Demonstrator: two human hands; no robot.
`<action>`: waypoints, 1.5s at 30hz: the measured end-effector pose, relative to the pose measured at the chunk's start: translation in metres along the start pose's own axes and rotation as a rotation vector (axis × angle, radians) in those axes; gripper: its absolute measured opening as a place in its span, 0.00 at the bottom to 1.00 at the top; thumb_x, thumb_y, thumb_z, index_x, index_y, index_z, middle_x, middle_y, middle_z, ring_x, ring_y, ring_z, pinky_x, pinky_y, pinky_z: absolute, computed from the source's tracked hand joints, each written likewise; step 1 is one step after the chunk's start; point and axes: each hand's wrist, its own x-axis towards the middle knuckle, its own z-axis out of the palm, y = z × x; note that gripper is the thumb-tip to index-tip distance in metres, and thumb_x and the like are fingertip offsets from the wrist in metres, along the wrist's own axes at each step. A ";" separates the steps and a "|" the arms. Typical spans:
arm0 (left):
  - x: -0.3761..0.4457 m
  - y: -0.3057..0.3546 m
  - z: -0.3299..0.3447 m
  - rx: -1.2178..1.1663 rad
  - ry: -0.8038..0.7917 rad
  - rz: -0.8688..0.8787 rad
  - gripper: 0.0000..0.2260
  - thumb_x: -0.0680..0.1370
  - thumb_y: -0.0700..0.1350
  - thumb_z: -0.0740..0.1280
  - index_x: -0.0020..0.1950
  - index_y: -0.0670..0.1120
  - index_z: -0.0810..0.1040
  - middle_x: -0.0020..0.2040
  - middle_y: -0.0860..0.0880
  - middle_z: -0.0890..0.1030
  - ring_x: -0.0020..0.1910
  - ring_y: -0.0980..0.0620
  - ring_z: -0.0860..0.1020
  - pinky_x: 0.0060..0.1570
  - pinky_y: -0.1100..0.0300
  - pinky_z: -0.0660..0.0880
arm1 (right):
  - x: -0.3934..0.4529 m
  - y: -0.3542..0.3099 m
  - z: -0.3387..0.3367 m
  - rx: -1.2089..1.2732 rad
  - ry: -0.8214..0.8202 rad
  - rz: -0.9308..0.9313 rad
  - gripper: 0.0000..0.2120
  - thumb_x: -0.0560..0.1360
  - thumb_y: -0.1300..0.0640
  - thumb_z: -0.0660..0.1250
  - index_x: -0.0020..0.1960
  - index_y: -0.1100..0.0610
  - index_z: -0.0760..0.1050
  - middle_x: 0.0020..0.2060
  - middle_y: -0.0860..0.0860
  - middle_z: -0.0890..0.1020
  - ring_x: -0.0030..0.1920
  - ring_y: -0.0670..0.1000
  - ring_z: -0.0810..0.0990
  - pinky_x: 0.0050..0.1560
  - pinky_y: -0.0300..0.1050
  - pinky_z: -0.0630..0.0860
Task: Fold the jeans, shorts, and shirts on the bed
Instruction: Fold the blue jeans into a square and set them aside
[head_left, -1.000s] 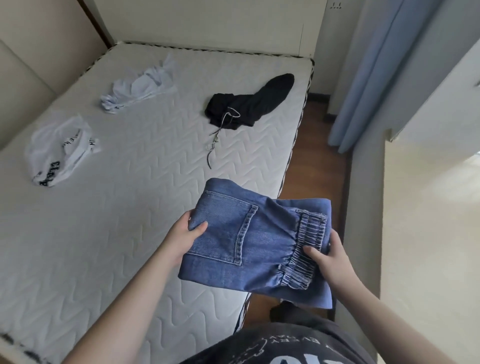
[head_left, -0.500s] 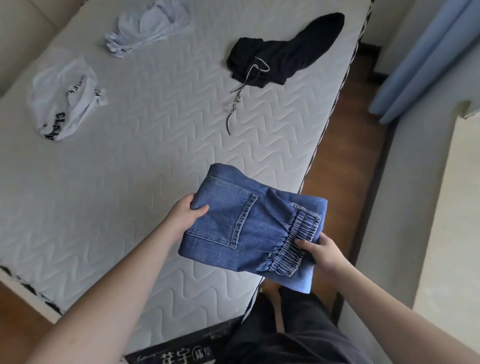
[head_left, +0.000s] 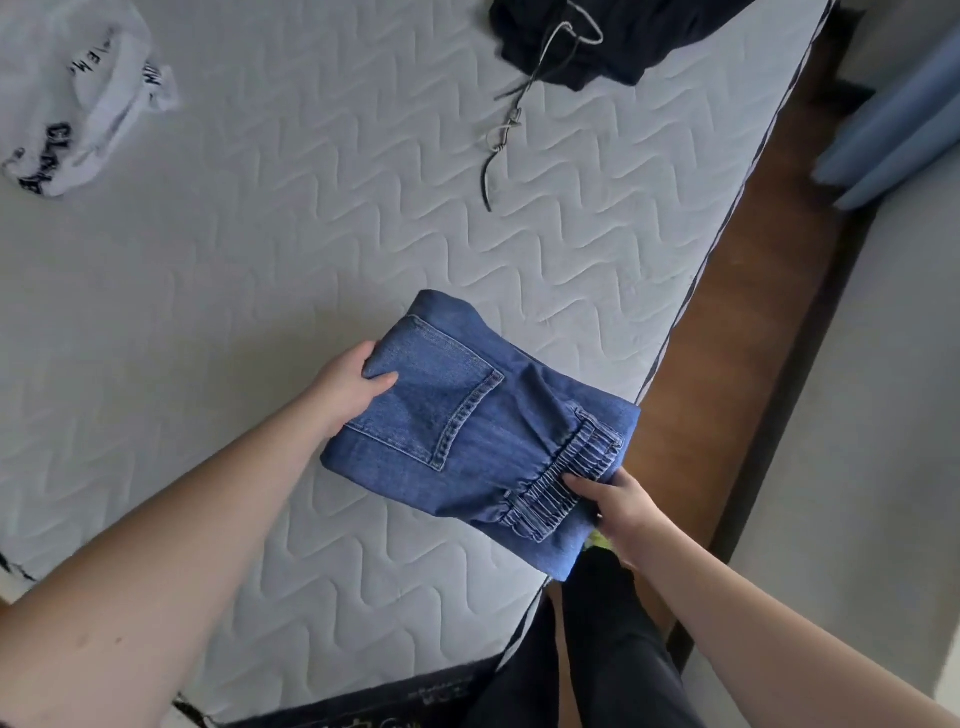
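Folded blue jeans (head_left: 483, 431), back pocket and elastic waistband facing up, sit low over the mattress (head_left: 311, 249) near its right edge. My left hand (head_left: 348, 389) grips the fold's left edge, thumb on top. My right hand (head_left: 618, 504) pinches the waistband end at the right, thumb on top and fingers under the denim. A crumpled white shirt with black lettering (head_left: 78, 109) lies at the upper left. Black shorts with a grey drawstring (head_left: 587, 41) lie at the top, partly cut off by the frame.
The mattress edge runs diagonally on the right, with brown wood floor (head_left: 753, 322) beyond it. A blue curtain (head_left: 898, 130) hangs at the far right beside a pale wall. My dark trouser legs (head_left: 602, 654) stand at the bed's corner.
The folded jeans have come down and slightly forward toward the mattress with both hands keeping their grip. The view has tilted down, so the second white garment has left the frame.
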 end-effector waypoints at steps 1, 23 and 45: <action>0.010 -0.002 -0.003 0.021 0.005 0.011 0.12 0.77 0.42 0.70 0.59 0.51 0.74 0.52 0.48 0.82 0.52 0.46 0.81 0.56 0.48 0.78 | 0.010 0.000 0.005 -0.008 -0.001 -0.017 0.12 0.73 0.68 0.72 0.55 0.59 0.77 0.46 0.54 0.87 0.44 0.53 0.86 0.40 0.45 0.82; 0.197 -0.002 0.027 0.162 -0.020 -0.127 0.27 0.74 0.61 0.69 0.65 0.44 0.73 0.57 0.42 0.80 0.53 0.45 0.78 0.60 0.46 0.75 | 0.136 -0.041 0.030 -0.085 0.039 -0.176 0.45 0.53 0.46 0.86 0.64 0.51 0.71 0.54 0.49 0.84 0.52 0.51 0.84 0.50 0.49 0.82; 0.132 -0.041 0.065 0.576 0.490 0.372 0.22 0.83 0.45 0.57 0.77 0.39 0.61 0.76 0.40 0.63 0.76 0.42 0.61 0.75 0.48 0.57 | 0.117 -0.005 0.072 -1.126 0.478 -0.977 0.35 0.79 0.50 0.65 0.78 0.61 0.52 0.76 0.59 0.62 0.77 0.57 0.57 0.77 0.56 0.53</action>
